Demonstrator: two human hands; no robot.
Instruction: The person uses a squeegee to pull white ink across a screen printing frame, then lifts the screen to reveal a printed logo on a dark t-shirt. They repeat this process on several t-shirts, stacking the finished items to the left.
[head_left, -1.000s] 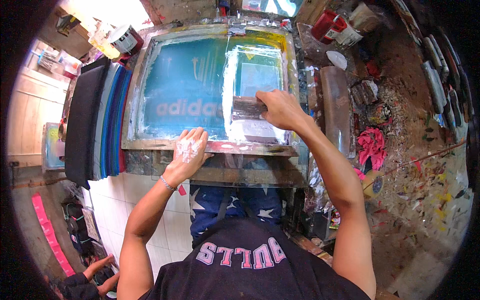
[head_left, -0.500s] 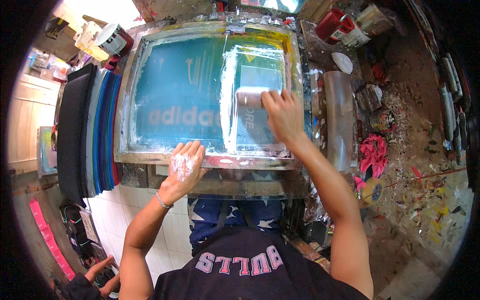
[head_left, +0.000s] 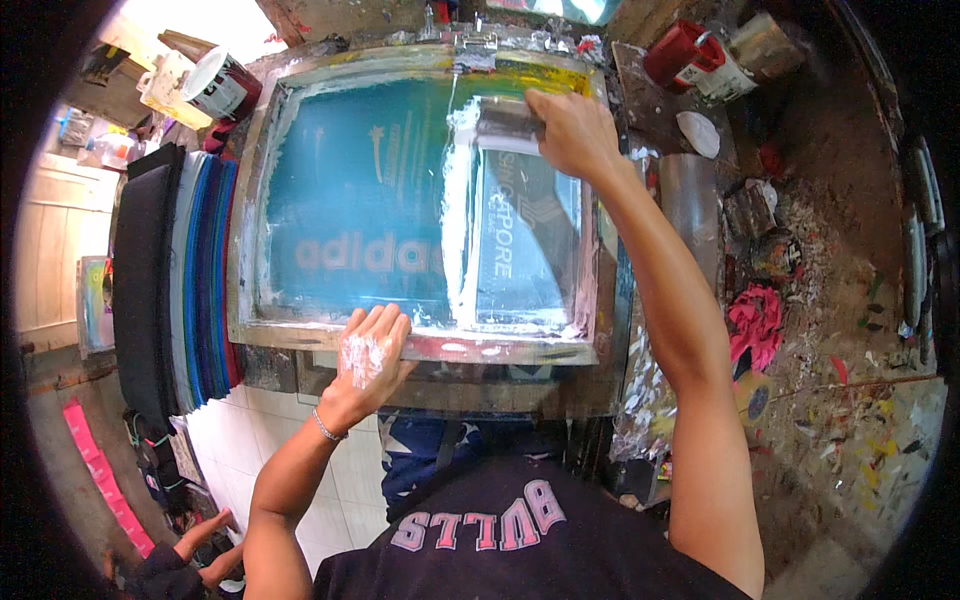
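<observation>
A wooden screen-printing frame (head_left: 411, 350) with blue-green mesh (head_left: 345, 185) lies before me, pale lettering and designs showing in the mesh. My left hand (head_left: 370, 345), its back smeared with white ink, grips the near rail of the frame, fingers over the edge. At the far end of the right-hand panel (head_left: 535, 235), my right hand (head_left: 578, 135) is closed round a squeegee (head_left: 503, 120), most of which shows left of the fingers. Thick white ink (head_left: 460, 205) borders that panel along its left side and near end. A metal hinge clamp (head_left: 475, 52) sits at the frame's far edge.
Left of the frame stands a stack of dark and coloured sheets (head_left: 175, 280), with a paint can (head_left: 220, 85) behind it. On the right are a red can (head_left: 685, 55), a clear roll (head_left: 690, 205) and a pink cloth (head_left: 755, 325). Another person's arm (head_left: 205, 545) shows at lower left.
My right hand has pushed the squeegee away from me, from mid-panel to its far end, uncovering more of the panel's lettering. My left hand keeps its hold on the frame.
</observation>
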